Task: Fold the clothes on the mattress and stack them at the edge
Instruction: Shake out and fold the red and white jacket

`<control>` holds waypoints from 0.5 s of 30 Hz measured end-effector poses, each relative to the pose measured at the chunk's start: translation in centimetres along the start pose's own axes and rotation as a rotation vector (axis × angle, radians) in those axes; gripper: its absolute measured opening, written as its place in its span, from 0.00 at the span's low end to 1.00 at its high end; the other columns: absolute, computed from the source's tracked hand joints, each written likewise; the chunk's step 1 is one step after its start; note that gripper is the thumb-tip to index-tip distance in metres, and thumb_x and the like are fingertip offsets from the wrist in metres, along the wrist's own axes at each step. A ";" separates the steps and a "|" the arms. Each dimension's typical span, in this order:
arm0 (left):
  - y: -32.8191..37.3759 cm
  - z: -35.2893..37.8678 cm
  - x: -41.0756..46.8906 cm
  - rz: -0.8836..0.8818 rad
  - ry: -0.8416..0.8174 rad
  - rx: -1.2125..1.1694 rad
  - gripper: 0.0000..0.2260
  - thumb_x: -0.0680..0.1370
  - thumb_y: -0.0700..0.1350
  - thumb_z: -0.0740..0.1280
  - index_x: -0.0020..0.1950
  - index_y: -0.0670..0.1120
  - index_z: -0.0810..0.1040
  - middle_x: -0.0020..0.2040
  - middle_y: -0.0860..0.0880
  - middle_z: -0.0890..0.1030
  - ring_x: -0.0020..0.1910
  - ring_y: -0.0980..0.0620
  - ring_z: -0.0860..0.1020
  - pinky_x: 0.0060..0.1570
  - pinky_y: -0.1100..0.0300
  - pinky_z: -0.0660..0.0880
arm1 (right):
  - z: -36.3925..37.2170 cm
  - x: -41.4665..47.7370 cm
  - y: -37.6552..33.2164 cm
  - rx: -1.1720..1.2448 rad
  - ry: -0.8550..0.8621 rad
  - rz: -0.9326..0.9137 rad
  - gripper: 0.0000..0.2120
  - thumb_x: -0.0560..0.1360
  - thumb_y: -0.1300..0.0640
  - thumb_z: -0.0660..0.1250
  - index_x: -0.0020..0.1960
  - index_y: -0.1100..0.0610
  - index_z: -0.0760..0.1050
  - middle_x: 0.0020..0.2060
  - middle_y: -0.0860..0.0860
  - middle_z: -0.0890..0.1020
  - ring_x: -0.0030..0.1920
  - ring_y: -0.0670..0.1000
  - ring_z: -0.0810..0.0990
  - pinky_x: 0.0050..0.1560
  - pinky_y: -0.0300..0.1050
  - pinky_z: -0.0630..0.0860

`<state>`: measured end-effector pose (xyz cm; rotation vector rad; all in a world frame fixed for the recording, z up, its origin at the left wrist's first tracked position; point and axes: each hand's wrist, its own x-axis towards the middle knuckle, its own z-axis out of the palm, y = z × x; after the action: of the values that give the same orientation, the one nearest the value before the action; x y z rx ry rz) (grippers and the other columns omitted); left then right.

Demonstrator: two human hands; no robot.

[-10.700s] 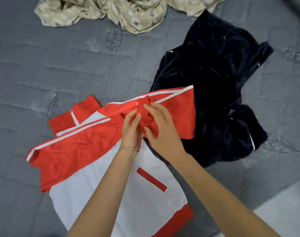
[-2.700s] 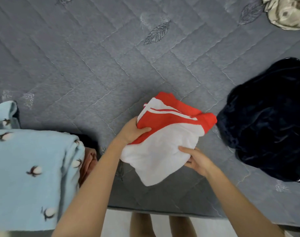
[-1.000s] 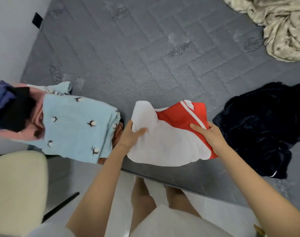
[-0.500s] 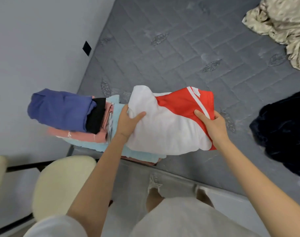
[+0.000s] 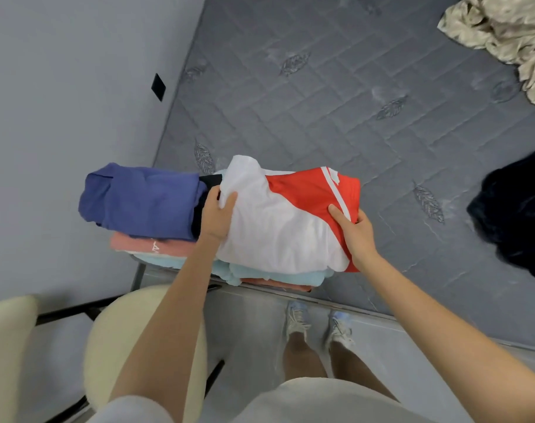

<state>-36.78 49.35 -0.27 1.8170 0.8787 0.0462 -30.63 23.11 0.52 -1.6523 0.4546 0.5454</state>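
A folded red and white garment (image 5: 287, 221) lies on top of a stack of folded clothes (image 5: 278, 274) at the near left edge of the grey mattress (image 5: 336, 111). My left hand (image 5: 217, 213) grips its white left end, thumb on top. My right hand (image 5: 356, 232) grips its red right end, thumb over the fabric. A folded blue garment (image 5: 141, 199) lies on the stack's left part, above pink and light blue layers. A dark navy garment (image 5: 516, 215) lies unfolded at the right, and a beige patterned one (image 5: 504, 29) sits crumpled at the far right.
A grey wall (image 5: 70, 102) runs along the mattress's left side. Two cream round stools (image 5: 107, 340) stand on the floor at the lower left. My legs and shoes (image 5: 318, 328) are just below the mattress's near edge.
Over the last second both hands carried the folded red and white garment leftward and set it onto the stack. Earlier it was folded on the mattress.
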 end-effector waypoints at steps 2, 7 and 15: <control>-1.1 0.9 0.5 -0.025 -0.005 0.048 0.20 0.81 0.50 0.63 0.68 0.41 0.69 0.64 0.44 0.75 0.63 0.46 0.73 0.67 0.47 0.67 | 0.4 0.9 1.4 -0.025 0.016 0.028 0.22 0.72 0.47 0.73 0.62 0.55 0.75 0.54 0.50 0.82 0.54 0.51 0.81 0.55 0.48 0.78; -3.6 2.9 1.4 -0.151 0.088 0.169 0.26 0.82 0.52 0.59 0.76 0.41 0.59 0.74 0.42 0.66 0.72 0.42 0.64 0.68 0.54 0.60 | 1.3 3.0 4.2 -0.128 0.056 0.125 0.31 0.73 0.45 0.72 0.69 0.58 0.67 0.62 0.54 0.77 0.60 0.55 0.77 0.64 0.54 0.73; -5.3 4.0 1.3 -0.222 0.089 0.406 0.23 0.83 0.49 0.56 0.73 0.39 0.58 0.66 0.34 0.71 0.63 0.35 0.71 0.59 0.47 0.68 | 0.9 5.4 5.1 -0.358 0.029 0.193 0.40 0.70 0.41 0.73 0.72 0.59 0.61 0.67 0.55 0.73 0.66 0.58 0.73 0.66 0.53 0.70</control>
<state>-37.00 47.77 -6.81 2.0890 1.2157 -0.2071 -29.27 23.31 -6.88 -1.9717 0.5663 0.7818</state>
